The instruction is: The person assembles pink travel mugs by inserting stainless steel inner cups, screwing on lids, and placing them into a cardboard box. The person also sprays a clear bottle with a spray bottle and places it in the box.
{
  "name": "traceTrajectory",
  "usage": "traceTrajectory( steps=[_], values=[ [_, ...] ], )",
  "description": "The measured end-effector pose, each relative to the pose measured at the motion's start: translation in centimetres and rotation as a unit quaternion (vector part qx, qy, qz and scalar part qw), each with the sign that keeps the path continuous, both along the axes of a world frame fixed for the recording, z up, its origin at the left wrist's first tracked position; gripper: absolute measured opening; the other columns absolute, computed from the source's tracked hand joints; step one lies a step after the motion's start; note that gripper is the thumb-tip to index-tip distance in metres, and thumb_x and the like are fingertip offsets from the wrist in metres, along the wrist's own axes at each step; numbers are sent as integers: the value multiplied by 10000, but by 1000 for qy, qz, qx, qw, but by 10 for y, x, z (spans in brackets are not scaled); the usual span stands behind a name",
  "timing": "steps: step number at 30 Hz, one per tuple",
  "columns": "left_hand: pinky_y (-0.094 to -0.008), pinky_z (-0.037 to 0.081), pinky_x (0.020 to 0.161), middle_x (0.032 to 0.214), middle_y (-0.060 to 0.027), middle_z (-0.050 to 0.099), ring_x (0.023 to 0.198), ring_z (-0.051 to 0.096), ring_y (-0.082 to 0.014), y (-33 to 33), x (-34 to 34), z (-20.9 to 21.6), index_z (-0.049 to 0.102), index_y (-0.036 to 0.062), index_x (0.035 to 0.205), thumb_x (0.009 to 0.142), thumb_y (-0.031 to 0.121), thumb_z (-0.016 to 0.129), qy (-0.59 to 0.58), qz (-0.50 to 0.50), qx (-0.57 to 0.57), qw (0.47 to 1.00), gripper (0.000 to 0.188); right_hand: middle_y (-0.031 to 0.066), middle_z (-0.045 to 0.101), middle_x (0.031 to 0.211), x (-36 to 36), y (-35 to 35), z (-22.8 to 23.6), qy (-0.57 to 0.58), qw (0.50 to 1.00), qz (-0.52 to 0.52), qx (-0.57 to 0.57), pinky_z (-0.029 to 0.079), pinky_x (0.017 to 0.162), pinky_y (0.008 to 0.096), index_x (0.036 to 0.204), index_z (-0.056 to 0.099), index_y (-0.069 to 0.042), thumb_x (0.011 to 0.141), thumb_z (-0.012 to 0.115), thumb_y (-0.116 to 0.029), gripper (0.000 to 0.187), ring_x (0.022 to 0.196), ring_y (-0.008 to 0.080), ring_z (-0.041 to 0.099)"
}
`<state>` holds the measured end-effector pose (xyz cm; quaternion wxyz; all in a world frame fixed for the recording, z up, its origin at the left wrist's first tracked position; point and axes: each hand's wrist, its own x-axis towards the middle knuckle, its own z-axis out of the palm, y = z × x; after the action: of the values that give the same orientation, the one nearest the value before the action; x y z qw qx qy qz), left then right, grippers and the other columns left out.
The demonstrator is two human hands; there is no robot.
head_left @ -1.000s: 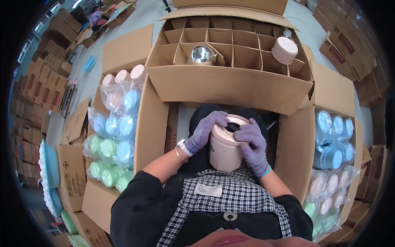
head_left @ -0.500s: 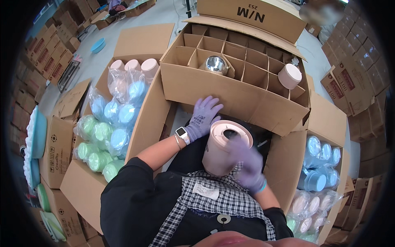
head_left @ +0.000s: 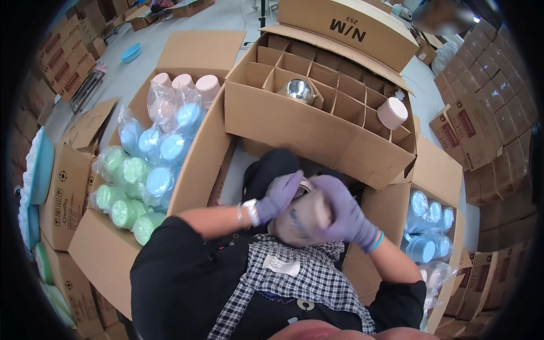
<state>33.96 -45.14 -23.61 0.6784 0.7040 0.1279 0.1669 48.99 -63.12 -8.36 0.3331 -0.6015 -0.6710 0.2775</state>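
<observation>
Both my hands, in purple gloves, are closed on a pale pink cylindrical casing (head_left: pixel 300 220), tilted in front of my apron and smeared by motion. My left hand (head_left: pixel 281 194) grips its upper left side by the rim. Around its right side wraps my right hand (head_left: pixel 344 214). Just beyond stands a carton with cardboard dividers (head_left: pixel 314 126). In one of its cells sits a silver, mirror-like rounded piece (head_left: pixel 299 89), and a pink cup-shaped piece (head_left: pixel 392 113) rests at its right end.
To the left, an open carton (head_left: pixel 198 156) holds bagged blue cups (head_left: pixel 171 148), green cups (head_left: pixel 127 212) and pink cups (head_left: pixel 207 86). Another open carton (head_left: pixel 439 161) at the right has bagged blue cups (head_left: pixel 420 249). Stacked boxes (head_left: pixel 487 85) line the far right.
My left hand has moved from beside the divided carton's wall onto the casing. The casing has tipped over, and my right hand now wraps its side instead of hovering at its top.
</observation>
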Motion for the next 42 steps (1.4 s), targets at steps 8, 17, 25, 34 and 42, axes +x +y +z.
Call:
traceTrajectory(
  steps=[8,17,25,34,42],
  values=[
    [-357,504,1135,1506,-179,614,1355,603,-217,21,-55,74,395,-14,1633,831,257,904,23,-236,-135,962,987,240,429,1581,-23,-8,12,-173,985,11,16,217,1215,730,1561,482,-58,643,875,-430,1065,1475,488,385],
    [-368,493,1147,1438,-195,681,1318,646,-230,-13,-56,60,444,-15,1617,783,244,942,71,-122,-24,990,1005,187,465,1552,-14,-11,-38,99,988,-111,-35,374,1231,445,1619,379,-12,689,895,-304,1102,1436,328,475],
    [-347,470,1144,1433,-100,689,1271,622,-151,47,-55,36,434,23,1645,700,585,973,0,-287,-87,954,1225,82,680,1152,1,2,49,-276,943,163,87,546,845,451,1119,733,-179,819,794,-204,308,988,302,692],
    [-341,464,1148,1444,-94,677,1304,599,-140,32,-61,47,436,17,1641,796,446,931,6,-233,-114,966,1069,136,739,838,-14,15,36,-403,910,57,-81,576,699,484,899,736,-119,969,658,-457,354,785,358,747],
    [-406,425,1207,1573,-288,517,1425,559,-319,-40,-79,63,24,35,1730,814,296,928,11,-142,41,989,1314,178,729,845,28,9,-3,-285,946,-61,-144,556,734,517,920,754,-73,1042,567,-308,324,812,410,714]
  ],
)
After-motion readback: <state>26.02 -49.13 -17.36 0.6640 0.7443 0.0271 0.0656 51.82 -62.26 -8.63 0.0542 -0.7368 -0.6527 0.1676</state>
